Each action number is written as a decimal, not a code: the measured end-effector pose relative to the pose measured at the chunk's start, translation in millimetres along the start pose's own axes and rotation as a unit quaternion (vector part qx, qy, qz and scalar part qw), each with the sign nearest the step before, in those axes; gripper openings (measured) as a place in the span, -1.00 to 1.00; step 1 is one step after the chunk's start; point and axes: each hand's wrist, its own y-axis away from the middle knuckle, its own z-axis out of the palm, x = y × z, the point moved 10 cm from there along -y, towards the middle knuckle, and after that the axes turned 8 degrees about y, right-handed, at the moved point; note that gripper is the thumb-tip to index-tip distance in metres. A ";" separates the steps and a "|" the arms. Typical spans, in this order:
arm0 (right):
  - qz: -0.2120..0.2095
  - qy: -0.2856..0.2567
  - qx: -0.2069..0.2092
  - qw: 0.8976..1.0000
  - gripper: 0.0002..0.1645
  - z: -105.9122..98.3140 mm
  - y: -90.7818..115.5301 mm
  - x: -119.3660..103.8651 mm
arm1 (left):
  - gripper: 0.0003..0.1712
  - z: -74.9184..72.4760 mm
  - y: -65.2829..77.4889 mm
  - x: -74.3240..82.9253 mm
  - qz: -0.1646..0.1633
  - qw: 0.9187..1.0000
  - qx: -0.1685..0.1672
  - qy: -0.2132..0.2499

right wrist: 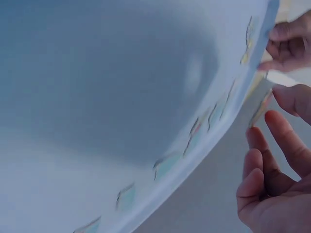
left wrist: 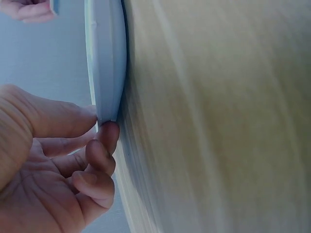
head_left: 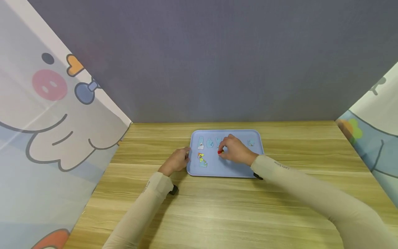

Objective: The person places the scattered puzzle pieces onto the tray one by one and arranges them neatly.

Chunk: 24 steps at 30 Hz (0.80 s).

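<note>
A light blue tray [head_left: 228,170] lies on the table with flat, printed puzzle pieces in it. My left hand [head_left: 178,159] is at its left side; in the left wrist view, thumb and fingers pinch the tray's rim [left wrist: 108,63]. Over the middle of the tray, my right hand [head_left: 237,151] pinches a small red-and-yellow puzzle piece [head_left: 220,152], seen edge-on between thumb and fingers in the right wrist view. Yellow-and-blue pieces [head_left: 202,160] lie together at the tray's left. Pale blue pieces [head_left: 200,143] form a row along the far side, partly hidden by my right hand.
Wood-grain table [head_left: 199,214] surrounds the tray. A grey panel [head_left: 230,69] rises behind it. Cartoon-printed walls [head_left: 77,138] stand at left and right. One pale blue piece [head_left: 251,142] lies apart near the tray's far right corner.
</note>
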 end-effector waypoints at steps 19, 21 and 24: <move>0.015 0.035 -0.071 0.997 -0.91 43.6 -11.3 -8.6 | -0.45 6.1 -2.5 7.0 0.004 1.000 -0.006 0.009; 0.019 0.023 -0.059 0.998 -0.93 33.4 -8.2 -9.0 | -0.46 4.4 -2.1 6.7 0.004 1.000 0.003 0.002; 0.022 0.006 -0.017 1.000 -0.89 6.1 -2.0 -9.2 | -0.47 -5.8 0.3 10.7 0.019 0.998 0.045 -0.031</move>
